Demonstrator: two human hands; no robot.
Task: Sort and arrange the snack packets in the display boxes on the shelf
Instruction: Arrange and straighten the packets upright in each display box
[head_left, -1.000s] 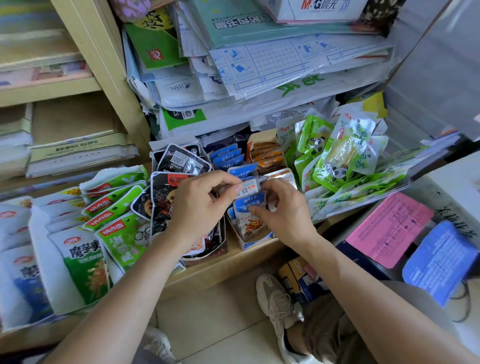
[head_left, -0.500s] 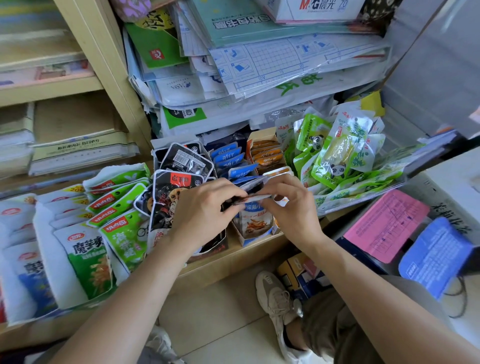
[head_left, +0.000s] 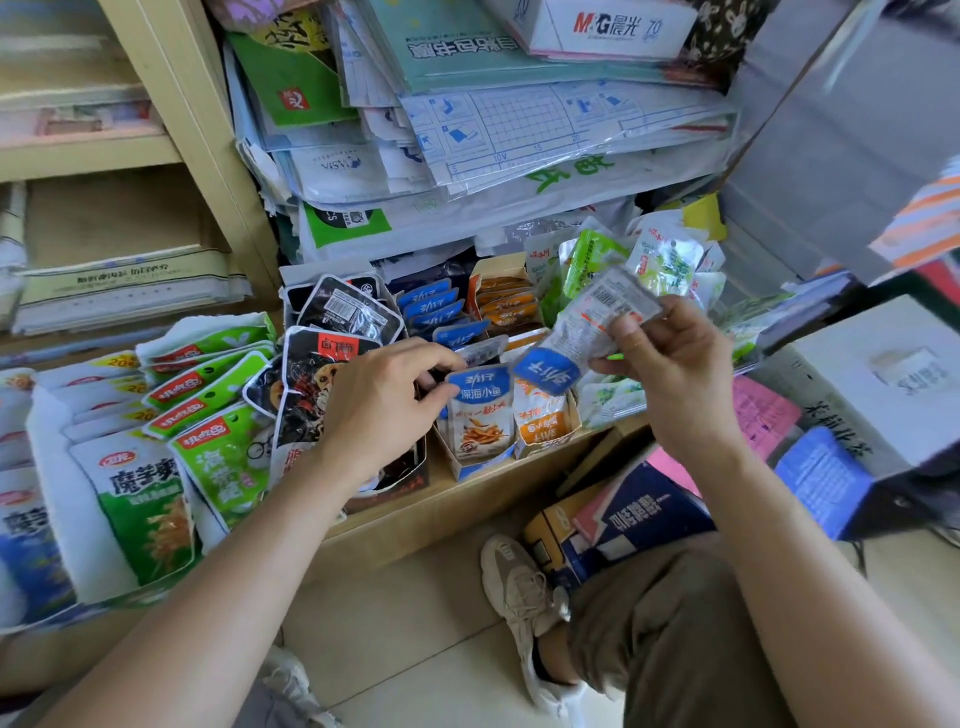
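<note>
On the low shelf (head_left: 457, 512), 2 narrow display boxes stand side by side, touching: a blue display box (head_left: 470, 470) and, on its right, an orange display box (head_left: 545, 448).
- Both hold upright snack packets in rows running back toward the rear.
- Front packet (head_left: 478, 415) in the blue box: blue top, small fried fish pictured, facing outward.

Left hand (head_left: 379, 405): reaches in from the left, fingers curled over the front of the blue box. Thumb and fingertips pinch the front packet at its upper left corner.

Right hand (head_left: 670, 364): raised above the orange box and clear of both boxes. Thumb and fingers grip 1 loose packet (head_left: 587, 332).
- Packet is tilted and upside down, with the blue end lowest.
- Back side with barcode faces the camera.
- Its blue end hangs just over the front orange packets; contact cannot be told.

Surroundings:
- Black packets (head_left: 332, 364) just left of the blue box, partly under the left wrist.
- Green packets (head_left: 208, 395) fanned further left.
- Pale green packets (head_left: 597, 254) heaped behind the right hand.
- Stationery stack (head_left: 519, 130) piled above all the boxes.
- Pink sheet (head_left: 763, 415) to the right.
- 1 beige shoe (head_left: 519, 587) on the floor below the shelf.
</note>
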